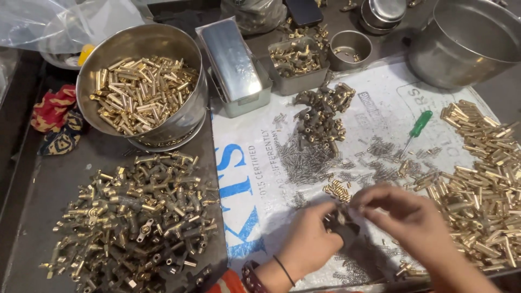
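Fingers of the left hand [309,241] grip a dark fitting [341,223] low over the sack [249,179]; the right hand [404,214] pinches something at its top, seemingly a spring, beside brass tubes [483,179].

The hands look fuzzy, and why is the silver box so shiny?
Head view: both hands, left and right, are motion-blurred, hiding the dark part between them; the steel box lid mirrors overhead light as glare; the brass piles stay sharp.

We see the left hand [308,239] and right hand [408,217] pinching a small dark fitting [341,223] between them over the white sack [255,179], brass tubes [483,179] heaped just right.
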